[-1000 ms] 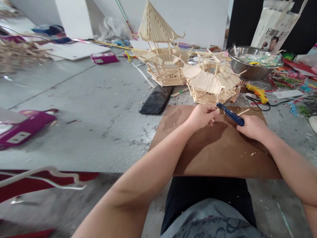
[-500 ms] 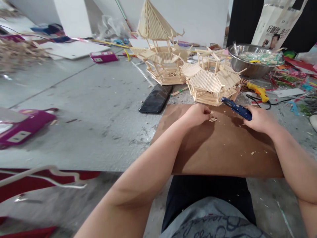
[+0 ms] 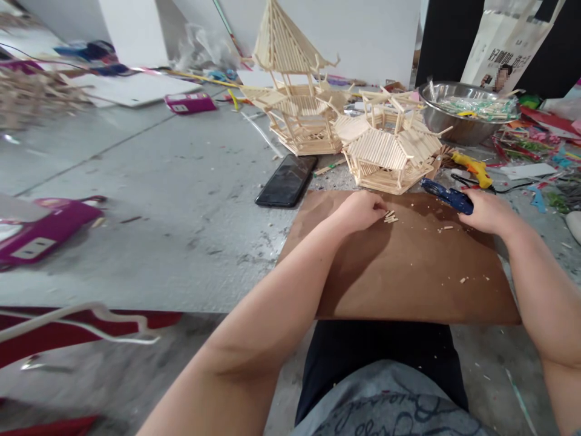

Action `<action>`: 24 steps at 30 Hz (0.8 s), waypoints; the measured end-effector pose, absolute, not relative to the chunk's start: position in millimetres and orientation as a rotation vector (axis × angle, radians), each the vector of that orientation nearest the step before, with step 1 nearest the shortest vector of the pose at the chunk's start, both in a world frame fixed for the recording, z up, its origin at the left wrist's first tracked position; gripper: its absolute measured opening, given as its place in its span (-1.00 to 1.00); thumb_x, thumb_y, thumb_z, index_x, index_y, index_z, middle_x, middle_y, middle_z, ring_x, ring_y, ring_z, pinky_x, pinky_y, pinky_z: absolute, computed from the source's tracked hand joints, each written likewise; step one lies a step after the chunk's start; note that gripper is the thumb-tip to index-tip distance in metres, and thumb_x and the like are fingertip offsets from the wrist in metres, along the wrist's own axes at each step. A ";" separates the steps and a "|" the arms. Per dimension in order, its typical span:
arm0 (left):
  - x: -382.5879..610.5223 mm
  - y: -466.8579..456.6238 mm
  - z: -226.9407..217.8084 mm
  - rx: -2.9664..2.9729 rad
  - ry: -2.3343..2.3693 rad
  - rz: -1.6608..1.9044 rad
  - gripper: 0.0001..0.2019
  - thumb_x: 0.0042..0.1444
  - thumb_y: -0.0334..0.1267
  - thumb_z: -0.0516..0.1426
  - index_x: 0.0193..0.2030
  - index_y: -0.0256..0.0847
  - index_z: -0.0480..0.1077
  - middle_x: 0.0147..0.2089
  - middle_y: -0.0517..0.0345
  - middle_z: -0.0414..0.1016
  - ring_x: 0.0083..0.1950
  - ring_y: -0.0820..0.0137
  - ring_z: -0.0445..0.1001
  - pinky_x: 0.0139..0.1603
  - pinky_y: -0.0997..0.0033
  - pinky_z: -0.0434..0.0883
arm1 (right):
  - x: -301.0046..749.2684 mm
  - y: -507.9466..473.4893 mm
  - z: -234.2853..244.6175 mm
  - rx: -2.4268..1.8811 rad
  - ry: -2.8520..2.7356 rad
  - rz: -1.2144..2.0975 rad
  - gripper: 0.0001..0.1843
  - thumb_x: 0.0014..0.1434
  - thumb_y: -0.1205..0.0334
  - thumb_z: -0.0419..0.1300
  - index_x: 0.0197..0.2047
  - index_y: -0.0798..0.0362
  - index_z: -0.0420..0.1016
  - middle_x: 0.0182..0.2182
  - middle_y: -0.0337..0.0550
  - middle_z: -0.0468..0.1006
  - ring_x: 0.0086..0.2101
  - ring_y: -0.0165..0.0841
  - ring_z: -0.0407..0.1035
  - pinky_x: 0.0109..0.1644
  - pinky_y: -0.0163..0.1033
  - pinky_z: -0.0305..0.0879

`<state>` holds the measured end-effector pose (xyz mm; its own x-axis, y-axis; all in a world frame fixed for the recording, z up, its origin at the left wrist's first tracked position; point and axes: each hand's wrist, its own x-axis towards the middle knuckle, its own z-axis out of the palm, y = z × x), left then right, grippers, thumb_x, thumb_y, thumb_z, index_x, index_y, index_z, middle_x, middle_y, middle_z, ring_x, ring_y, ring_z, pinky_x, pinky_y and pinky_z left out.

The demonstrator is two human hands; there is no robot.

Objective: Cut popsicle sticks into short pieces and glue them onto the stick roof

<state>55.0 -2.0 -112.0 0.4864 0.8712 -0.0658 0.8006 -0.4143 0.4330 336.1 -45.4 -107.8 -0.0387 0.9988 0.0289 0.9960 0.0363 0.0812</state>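
My left hand (image 3: 361,211) rests curled on the brown board (image 3: 399,272), its fingertips pinching short wooden stick pieces (image 3: 389,216). Off to the right, my right hand (image 3: 488,211) is closed round a blue cutter tool (image 3: 447,195) at the board's far right corner. Just beyond both hands stands a low stick-built pavilion model (image 3: 388,154). A taller stick pagoda model (image 3: 295,91) stands behind it to the left.
A black phone (image 3: 287,180) lies left of the board. A yellow glue gun (image 3: 472,168) and a steel bowl (image 3: 467,112) sit at the far right among coloured scraps. Magenta boxes (image 3: 43,227) lie on the grey floor at left. Wood chips dot the board.
My right hand has carried the blue cutter away from my left hand, toward the board's right corner. The left hand stays put over the cut stick pieces.
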 end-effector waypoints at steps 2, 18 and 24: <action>54.7 -1.7 -112.9 2.321 1.413 0.264 -0.75 0.03 -0.35 0.05 -0.22 -0.25 0.52 -0.22 0.05 0.57 -0.22 0.33 0.48 -0.16 0.41 0.33 | 336.0 -44.9 -107.7 2.127 2.246 0.112 -0.52 -0.01 0.05 0.07 -0.02 0.05 0.36 -0.16 0.01 0.52 -0.22 -0.13 0.42 -0.29 -0.17 0.26; 59.0 -6.4 -113.5 2.319 1.479 0.374 -0.76 0.06 -0.25 0.03 -0.26 -0.24 0.50 -0.25 -0.01 0.55 -0.26 0.31 0.44 -0.25 0.36 0.30 | 343.9 -41.1 -106.5 2.686 2.188 0.282 -0.57 0.11 0.19 -0.01 0.05 0.11 0.29 -0.16 0.12 0.51 -0.13 -0.03 0.37 -0.13 -0.08 0.23; 58.9 -8.7 -113.3 2.341 1.451 0.282 -0.76 0.04 -0.29 0.04 -0.22 -0.21 0.49 -0.19 0.02 0.55 -0.17 0.28 0.45 -0.17 0.34 0.31 | 346.2 -34.6 -112.1 2.584 2.229 0.209 -0.57 0.07 0.24 0.03 0.04 0.06 0.32 -0.16 0.05 0.52 -0.14 -0.05 0.38 -0.14 -0.08 0.24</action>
